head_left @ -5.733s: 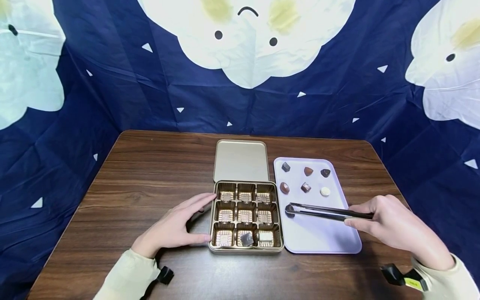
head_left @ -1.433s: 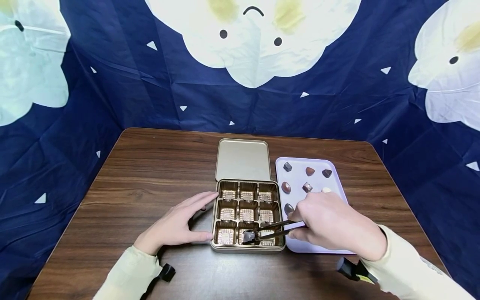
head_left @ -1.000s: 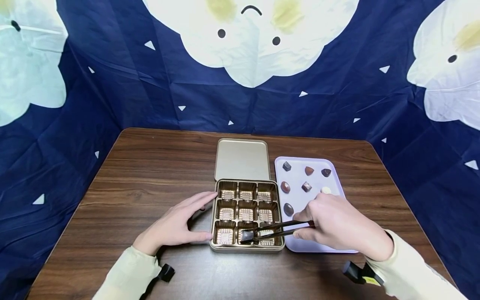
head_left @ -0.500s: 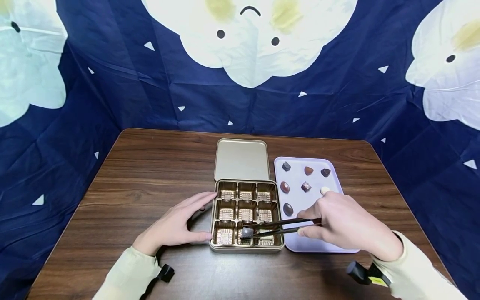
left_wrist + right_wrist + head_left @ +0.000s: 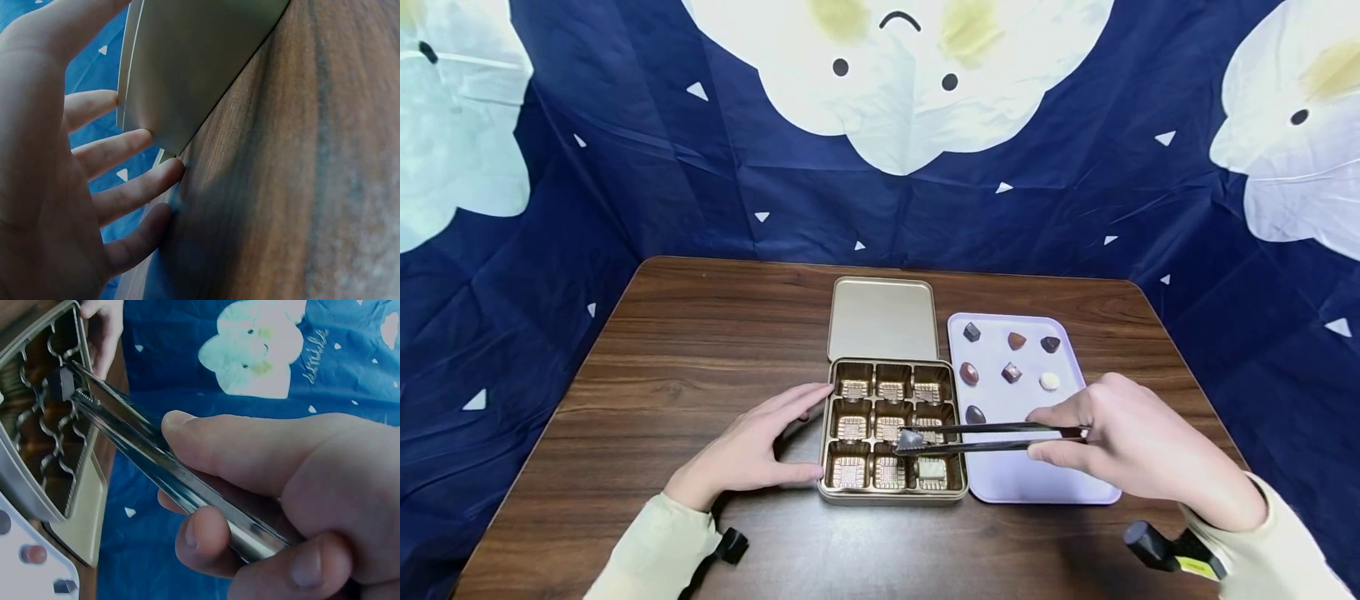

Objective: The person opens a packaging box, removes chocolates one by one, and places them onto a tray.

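Note:
My right hand (image 5: 1131, 442) grips black metal tongs (image 5: 1000, 427) between thumb and fingers. Their tips hold a dark, faceted chocolate (image 5: 911, 438) over the gold tin (image 5: 891, 502), near the divider between its middle and front rows. The right wrist view also has this chocolate (image 5: 59, 384) at the ends of the tongs (image 5: 181, 487). A white square chocolate (image 5: 932, 469) sits in the tin's front right compartment. Against the tin's left side rests my left hand (image 5: 752, 450), fingers extended and thumb near the front corner; fingertips touch the tin wall (image 5: 187, 81) in the left wrist view.
The tin's lid (image 5: 882, 318) lies behind it. Close on the right is a lilac tray (image 5: 1037, 483) bearing several chocolates, among them a dark oval one (image 5: 975, 415) and a white round one (image 5: 1049, 381). A wooden table (image 5: 700, 350) carries everything; a blue cloth (image 5: 820, 208) surrounds it.
Earlier the tongs were at the dark oval chocolate on the tray. They then took hold of the faceted chocolate in the front middle compartment, now raised out of it. My right hand has drawn rightward.

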Tool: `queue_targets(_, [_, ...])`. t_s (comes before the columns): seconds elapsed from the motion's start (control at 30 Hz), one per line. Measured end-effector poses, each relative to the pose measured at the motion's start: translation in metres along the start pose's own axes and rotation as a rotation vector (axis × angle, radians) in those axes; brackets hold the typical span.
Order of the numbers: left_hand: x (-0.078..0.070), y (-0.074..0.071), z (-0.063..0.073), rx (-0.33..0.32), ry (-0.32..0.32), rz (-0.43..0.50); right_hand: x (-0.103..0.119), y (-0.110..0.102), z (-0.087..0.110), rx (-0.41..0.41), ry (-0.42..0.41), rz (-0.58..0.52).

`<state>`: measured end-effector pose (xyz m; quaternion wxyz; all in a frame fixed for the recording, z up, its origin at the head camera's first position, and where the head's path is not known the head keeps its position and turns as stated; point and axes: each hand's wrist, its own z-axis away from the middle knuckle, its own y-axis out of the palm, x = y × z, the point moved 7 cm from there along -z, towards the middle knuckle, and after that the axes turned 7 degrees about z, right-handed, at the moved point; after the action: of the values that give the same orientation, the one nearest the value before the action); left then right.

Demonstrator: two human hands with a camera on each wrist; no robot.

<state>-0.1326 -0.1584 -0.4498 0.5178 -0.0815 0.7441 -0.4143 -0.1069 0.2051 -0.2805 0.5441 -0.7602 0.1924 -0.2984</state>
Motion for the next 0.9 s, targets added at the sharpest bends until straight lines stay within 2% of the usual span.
queue_targets(0.4, [0.001,-0.001,0.000,-0.003,0.000,-0.003,-0.030,-0.025,0.040,-0.080,0.147,0.032])
queue_targets(0.9, [0.008,0.004,-0.001,-0.004,-0.003,-0.002,-0.077,-0.014,0.098,-0.120,0.412,0.066])
